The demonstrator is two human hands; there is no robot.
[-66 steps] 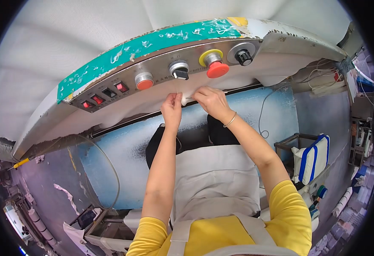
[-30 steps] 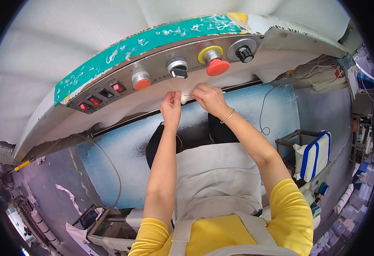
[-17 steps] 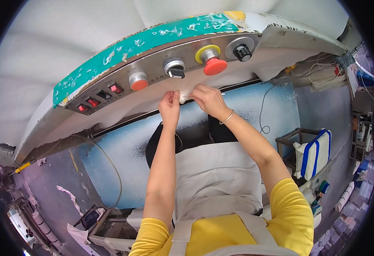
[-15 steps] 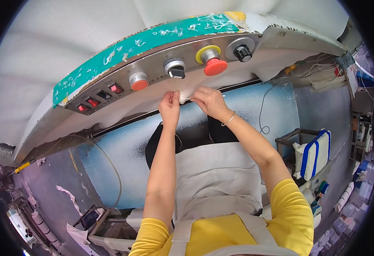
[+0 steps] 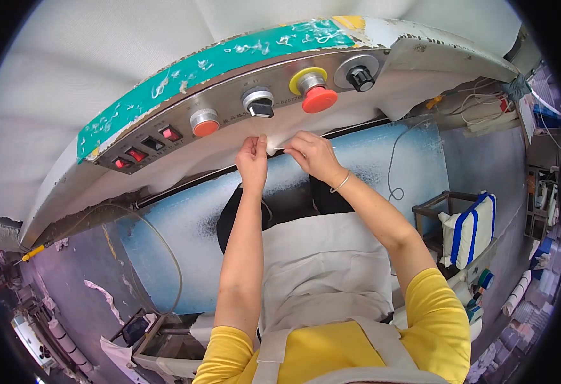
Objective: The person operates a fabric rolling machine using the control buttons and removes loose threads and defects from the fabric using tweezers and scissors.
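Lowered slightly since the earlier frame: my right hand [image 5: 316,155], narrow grip on a thin rod [image 5: 280,149], tip apparently against the white piece [image 5: 270,150] pinched in my left hand [image 5: 252,164], all below-left of the red mushroom button [image 5: 319,100]; rod applied, piece unreleased, amount remaining I cannot tell.

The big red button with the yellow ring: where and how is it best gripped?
The red button is likely best gripped around the rim of its cap, from the side of the apron: the round cap faces that way and stands out from the panel on a metal collar.
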